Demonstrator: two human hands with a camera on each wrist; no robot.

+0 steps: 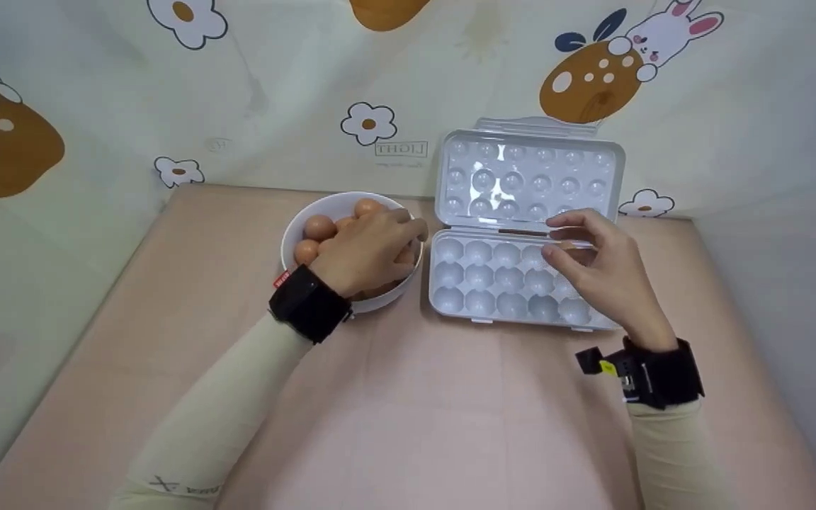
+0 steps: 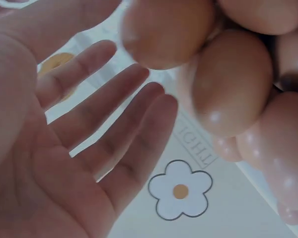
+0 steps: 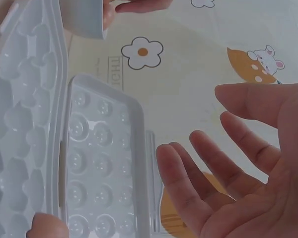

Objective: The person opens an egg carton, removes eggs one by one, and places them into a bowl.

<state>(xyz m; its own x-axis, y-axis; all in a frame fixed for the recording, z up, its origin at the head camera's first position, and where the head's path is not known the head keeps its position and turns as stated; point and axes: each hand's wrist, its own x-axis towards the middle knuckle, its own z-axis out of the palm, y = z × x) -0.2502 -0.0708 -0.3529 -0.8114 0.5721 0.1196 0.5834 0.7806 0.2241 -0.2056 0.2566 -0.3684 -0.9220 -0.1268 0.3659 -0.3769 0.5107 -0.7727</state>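
My left hand (image 1: 369, 251) reaches over a white bowl (image 1: 337, 205) piled with brown eggs (image 1: 319, 227). In the left wrist view its fingers (image 2: 124, 139) are spread and lightly bent, with the fingertips close beside the nearest eggs (image 2: 233, 84) and nothing in the palm. My right hand (image 1: 603, 269) hovers over the right part of a clear plastic egg box (image 1: 521, 322), thumb and fingers apart and holding nothing. One egg (image 3: 47, 227) sits in the box tray, near the bottom of the right wrist view; in the head view the right hand mostly hides that spot.
The hinged lid (image 1: 541, 183) of the egg box stands raised at the back, leaning towards a patterned backdrop (image 1: 295, 92). Bowl and box stand side by side on a pinkish table (image 1: 408, 425), near its back edge. A red tag (image 1: 281, 279) shows at the bowl's left side.
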